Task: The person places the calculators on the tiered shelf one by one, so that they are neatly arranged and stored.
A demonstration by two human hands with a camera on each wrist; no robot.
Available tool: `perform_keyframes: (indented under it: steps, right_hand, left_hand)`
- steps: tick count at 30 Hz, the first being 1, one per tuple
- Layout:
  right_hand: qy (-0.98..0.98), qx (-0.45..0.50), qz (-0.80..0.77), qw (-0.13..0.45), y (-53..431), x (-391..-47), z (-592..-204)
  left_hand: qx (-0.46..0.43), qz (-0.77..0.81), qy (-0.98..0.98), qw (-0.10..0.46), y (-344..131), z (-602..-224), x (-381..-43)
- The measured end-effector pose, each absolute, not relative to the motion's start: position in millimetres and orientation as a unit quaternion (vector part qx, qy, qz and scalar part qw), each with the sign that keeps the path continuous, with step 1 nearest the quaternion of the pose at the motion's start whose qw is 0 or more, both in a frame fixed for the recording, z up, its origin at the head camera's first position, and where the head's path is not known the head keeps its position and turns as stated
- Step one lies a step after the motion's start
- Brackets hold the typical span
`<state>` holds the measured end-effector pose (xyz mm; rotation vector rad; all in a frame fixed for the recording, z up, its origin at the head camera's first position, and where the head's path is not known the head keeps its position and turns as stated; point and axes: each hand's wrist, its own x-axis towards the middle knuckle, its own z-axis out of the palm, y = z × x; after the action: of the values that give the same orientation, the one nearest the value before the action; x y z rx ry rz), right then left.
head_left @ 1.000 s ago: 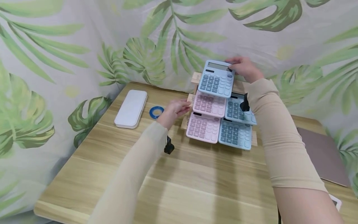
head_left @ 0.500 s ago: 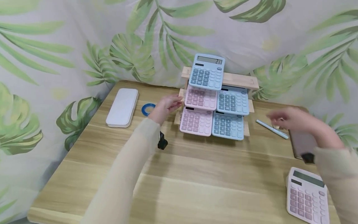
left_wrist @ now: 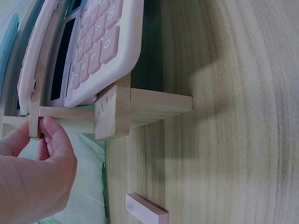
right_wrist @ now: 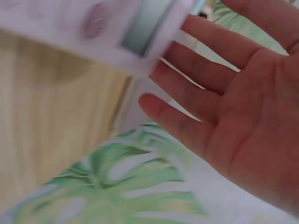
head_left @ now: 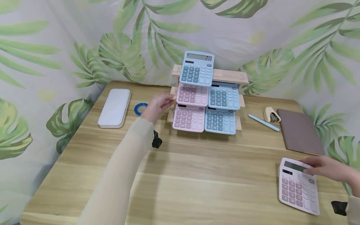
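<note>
My left hand (head_left: 157, 104) pinches the end of a slat on a tiered wooden rack (left_wrist: 112, 112), thumb on one side and fingers on the other. The rack bears pink calculators (head_left: 189, 118) and light blue calculators (head_left: 220, 121) in two lower rows. Alone on the top tier leans a blue calculator (head_left: 197, 68) with digits on its display. At the right, my right hand (head_left: 327, 168) is at the upper corner of another pink calculator (head_left: 298, 187), overlapping its display in the head view. In the right wrist view its fingers (right_wrist: 187, 88) are extended, fingertips right at the calculator's edge.
A white case (head_left: 114, 107) and a blue roll of tape (head_left: 140, 108) lie left of the rack. To its right are a light blue pen (head_left: 263, 122), a cream stapler (head_left: 271, 115) and a dark brown folder (head_left: 299, 132). Leaf-patterned cloth (head_left: 225, 31) hangs behind the table.
My right hand has let go of the blue calculator on the top tier and moved right and down to the pink calculator. My left hand stays at the rack. The head view has shifted right.
</note>
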<state>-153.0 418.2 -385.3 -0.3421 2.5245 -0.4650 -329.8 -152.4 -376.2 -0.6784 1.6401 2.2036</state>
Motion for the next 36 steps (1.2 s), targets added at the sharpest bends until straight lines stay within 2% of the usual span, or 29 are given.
perform_keyframes:
  steps: [11,17,19,23,27,31,36]
  right_hand:
    - [0.936,-0.071,-0.199,0.282,440,-156,-397]
    - [0.919,-0.028,-0.282,0.274,441,-156,-390]
    - [0.910,-0.034,-0.324,0.258,436,-159,-386]
    - [0.889,-0.076,-0.410,0.191,416,-173,-379]
    - [0.831,-0.090,-0.520,0.175,382,-207,-362]
    - [0.811,-0.054,-0.552,0.188,341,-253,-330]
    - [0.790,-0.002,-0.588,0.174,291,-313,-285]
  left_hand:
    - [-0.244,0.768,0.572,0.150,-153,-377,-333]
    - [-0.240,0.774,0.564,0.156,-151,-377,-333]
    - [-0.240,0.771,0.567,0.161,-152,-375,-331]
    - [-0.241,0.765,0.574,0.164,-154,-374,-328]
    - [-0.231,0.771,0.571,0.162,-156,-372,-328]
    - [-0.233,0.771,0.569,0.168,-157,-374,-329]
    - [-0.229,0.770,0.573,0.163,-154,-381,-329]
